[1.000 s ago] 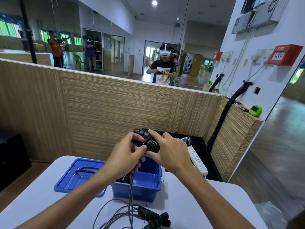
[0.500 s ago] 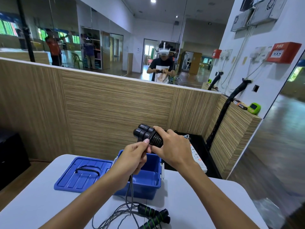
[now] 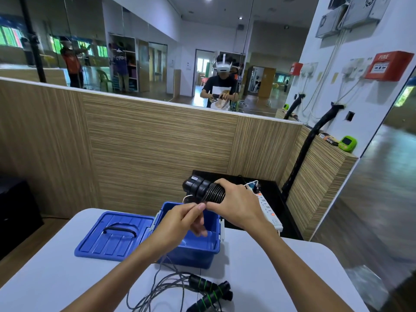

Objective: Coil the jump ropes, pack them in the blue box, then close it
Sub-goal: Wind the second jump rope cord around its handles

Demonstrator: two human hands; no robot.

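Midway through the job, the right hand (image 3: 234, 209) grips a black jump rope (image 3: 206, 192) by its 2 bunched handles, with the cord wound in tight turns around them, held in the air above the open blue box (image 3: 191, 251). Just below, the left hand (image 3: 182, 221) pinches the loose end of that cord between thumb and fingertips, apparently winding on or securing the last of it. As far as the view shows, the box holds nothing yet, though the hands hide part of its inside. Its lid (image 3: 114, 236) lies flat on the white table (image 3: 56, 271), touching the box's left side. Nearer the camera, a second jump rope (image 3: 209, 291) with green-banded black handles lies uncoiled, its cords sprawled loose across the table. By this reckoning 1 rope is nearly wound; left are packing it, coiling and packing the second, and fitting the lid.
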